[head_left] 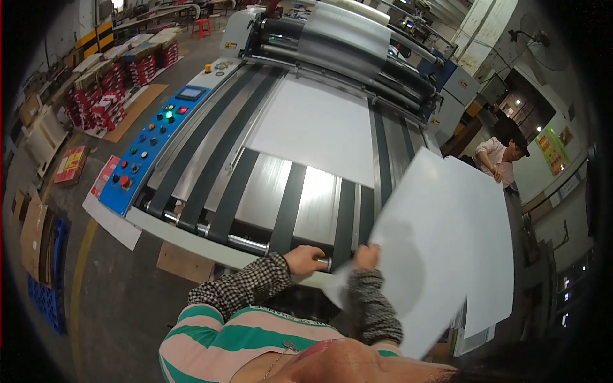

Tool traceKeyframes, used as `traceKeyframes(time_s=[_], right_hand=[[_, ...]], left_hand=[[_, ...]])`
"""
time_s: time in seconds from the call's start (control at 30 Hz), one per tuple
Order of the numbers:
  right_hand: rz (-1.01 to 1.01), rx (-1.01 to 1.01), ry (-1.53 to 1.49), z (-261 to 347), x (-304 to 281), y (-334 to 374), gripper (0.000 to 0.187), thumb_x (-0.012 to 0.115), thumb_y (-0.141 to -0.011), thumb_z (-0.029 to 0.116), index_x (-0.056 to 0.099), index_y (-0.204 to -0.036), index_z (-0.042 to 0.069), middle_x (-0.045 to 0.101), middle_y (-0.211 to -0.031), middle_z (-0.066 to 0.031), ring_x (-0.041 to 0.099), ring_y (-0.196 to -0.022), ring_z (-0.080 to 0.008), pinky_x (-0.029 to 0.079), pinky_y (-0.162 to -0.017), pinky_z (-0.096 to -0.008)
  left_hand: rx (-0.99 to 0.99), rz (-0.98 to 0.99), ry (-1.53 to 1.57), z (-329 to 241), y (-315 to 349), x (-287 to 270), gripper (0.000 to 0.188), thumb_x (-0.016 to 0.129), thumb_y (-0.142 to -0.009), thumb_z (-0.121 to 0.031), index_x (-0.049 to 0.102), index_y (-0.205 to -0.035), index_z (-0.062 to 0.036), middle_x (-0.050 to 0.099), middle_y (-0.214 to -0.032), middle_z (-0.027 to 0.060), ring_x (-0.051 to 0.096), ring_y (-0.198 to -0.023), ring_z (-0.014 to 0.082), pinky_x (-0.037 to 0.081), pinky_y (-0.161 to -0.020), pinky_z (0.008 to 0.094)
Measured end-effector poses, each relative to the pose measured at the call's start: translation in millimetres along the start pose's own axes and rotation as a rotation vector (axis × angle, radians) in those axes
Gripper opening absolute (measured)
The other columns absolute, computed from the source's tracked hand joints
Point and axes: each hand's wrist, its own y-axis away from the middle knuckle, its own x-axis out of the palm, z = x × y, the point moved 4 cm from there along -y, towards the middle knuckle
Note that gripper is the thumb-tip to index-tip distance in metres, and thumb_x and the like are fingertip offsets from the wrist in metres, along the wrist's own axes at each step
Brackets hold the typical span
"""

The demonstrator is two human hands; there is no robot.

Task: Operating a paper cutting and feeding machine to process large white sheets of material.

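My right hand (pixel 367 256) is closed on the left edge of a large white sheet (pixel 415 249), which tilts up beside the machine and is partly blurred. My left hand (pixel 305 260) rests at the front edge of the feed table, beside the end of a metal roller (pixel 249 244). Its fingers point right, slightly bent, with nothing seen in them. Another white sheet (pixel 313 127) lies flat on the dark conveyor belts (pixel 288 207), its far end near the rollers. Checked sleeves cover both my forearms.
A blue control panel (pixel 143 153) with buttons and a small screen runs along the machine's left side. A film roll (pixel 348 38) sits at the far end. A co-worker (pixel 501 159) stands at the right. Red-and-white stacks (pixel 108 108) and a blue pallet (pixel 46 300) are on the left floor.
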Motion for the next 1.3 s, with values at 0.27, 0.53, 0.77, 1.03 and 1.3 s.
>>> traceKeyframes(time_s=[0.27,0.53,0.77,1.03,1.3], right_hand=[[0.152,-0.65,-0.136,1,76,42,0.022,0.049,-0.077,0.017,0.059,-0.079,-0.002,0.059,-0.088,-0.0184,0.051,-0.089,-0.0319,0.037,-0.082,-0.0388],[0.137,-0.363,0.609,-27,23,54,0.051,0.04,-0.081,0.035,0.035,-0.125,0.01,0.022,-0.133,-0.0169,0.013,-0.123,-0.0375,0.005,-0.097,-0.0548],[0.253,-0.376,0.591,-22,30,71,0.052,0.041,-0.081,0.036,0.033,-0.126,0.01,0.02,-0.134,-0.0177,0.01,-0.123,-0.0383,0.004,-0.097,-0.0541],[0.302,-0.433,0.634,14,70,10,0.054,0.04,-0.082,0.037,0.029,-0.127,0.011,0.014,-0.136,-0.0162,0.007,-0.125,-0.0366,0.004,-0.098,-0.0521],[0.157,-0.726,0.162,19,67,-88,0.035,0.05,-0.076,0.026,0.055,-0.105,0.007,0.039,-0.123,-0.0157,0.029,-0.117,-0.0334,0.022,-0.095,-0.0483]], left_hand=[[-0.124,-0.36,0.267,110,67,-57,0.026,0.047,-0.068,-0.008,0.056,-0.09,0.0024,0.06,-0.078,0.0142,0.057,-0.075,0.0215,0.044,-0.067,0.0312],[-0.292,-0.543,0.797,131,169,-87,0.024,0.049,-0.073,-0.004,0.054,-0.094,0.0068,0.056,-0.079,0.0055,0.05,-0.068,0.0114,0.04,-0.062,0.0226],[-0.431,-0.531,0.802,140,202,-85,0.025,0.051,-0.073,-0.003,0.054,-0.095,0.0072,0.058,-0.084,0.0084,0.053,-0.071,0.0138,0.042,-0.066,0.0246],[-0.394,-0.584,0.652,152,146,-144,0.019,0.053,-0.072,-0.006,0.055,-0.089,0.0038,0.056,-0.073,0.0065,0.051,-0.064,0.0119,0.042,-0.057,0.0251],[-0.178,-0.996,0.207,137,91,-187,0.019,0.051,-0.079,-0.009,0.052,-0.091,0.005,0.055,-0.068,0.0058,0.05,-0.056,0.0089,0.041,-0.047,0.0217]])
